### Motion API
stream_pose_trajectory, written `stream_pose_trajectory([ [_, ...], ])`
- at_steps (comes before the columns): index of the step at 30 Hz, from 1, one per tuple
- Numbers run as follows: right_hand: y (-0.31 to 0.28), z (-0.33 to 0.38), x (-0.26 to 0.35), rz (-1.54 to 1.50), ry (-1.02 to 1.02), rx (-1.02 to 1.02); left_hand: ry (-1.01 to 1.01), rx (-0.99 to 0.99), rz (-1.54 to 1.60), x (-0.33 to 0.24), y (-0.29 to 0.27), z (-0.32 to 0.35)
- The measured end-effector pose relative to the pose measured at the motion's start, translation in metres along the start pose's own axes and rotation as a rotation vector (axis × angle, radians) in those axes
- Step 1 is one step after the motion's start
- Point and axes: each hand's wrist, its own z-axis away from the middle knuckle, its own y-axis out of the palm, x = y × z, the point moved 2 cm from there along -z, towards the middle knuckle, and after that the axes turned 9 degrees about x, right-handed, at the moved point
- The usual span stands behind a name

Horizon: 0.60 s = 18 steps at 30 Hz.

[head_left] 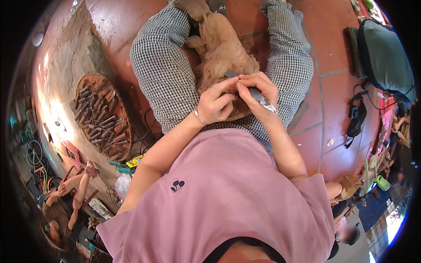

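A brown carved wooden figure [223, 44], shaped like an animal, lies between my knees with its near end just beyond my hands. My left hand [216, 103] is closed, its fingertips pinching at a small grey strip [231, 74] that looks like sandpaper. My right hand [262, 93] meets it there, thumb and fingers pressed together on the same strip. Under the right fingers shows a darker grey piece [255, 94] with a pale, shiny end; whether it is one sheet with the strip I cannot tell.
To the left, a round tray [127, 131] holds several wooden-handled carving tools. A dark green cushion-like thing [383, 57] and a black strap-like pouch [356, 116] lie on the red tiles at right. Other people sit at lower left [66, 210] and lower right.
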Motion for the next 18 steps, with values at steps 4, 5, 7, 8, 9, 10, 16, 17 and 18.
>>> stream_pose_trajectory([
  [4, -0.004, 0.001, 0.003, -0.001, 0.018, 0.064, -0.013, 0.042, -0.001, 0.001, 0.001, 0.007],
  [5, -0.005, -0.003, 0.007, 0.013, 0.005, 0.052, -0.022, 0.023, 0.022, 0.001, 0.001, 0.006],
  [7, -0.004, -0.012, 0.015, 0.040, -0.021, 0.029, -0.042, -0.017, 0.068, 0.001, 0.002, 0.003],
  [8, -0.003, -0.009, 0.012, 0.034, -0.019, 0.017, -0.030, -0.021, 0.046, 0.000, 0.003, 0.003],
  [9, 0.000, -0.004, 0.006, 0.028, -0.016, 0.005, -0.017, -0.025, 0.025, 0.001, 0.003, 0.002],
  [10, 0.002, 0.000, 0.002, 0.022, -0.013, -0.007, -0.006, -0.028, 0.004, 0.001, 0.003, 0.003],
  [16, -0.006, -0.007, 0.010, 0.050, -0.002, 0.092, -0.015, 0.007, 0.031, 0.001, 0.002, 0.006],
  [17, -0.006, -0.009, 0.015, 0.043, -0.005, 0.058, -0.042, -0.002, 0.035, -0.001, 0.003, 0.006],
  [18, -0.006, -0.008, 0.011, 0.004, 0.004, 0.038, -0.035, 0.011, 0.024, -0.001, 0.002, 0.004],
])
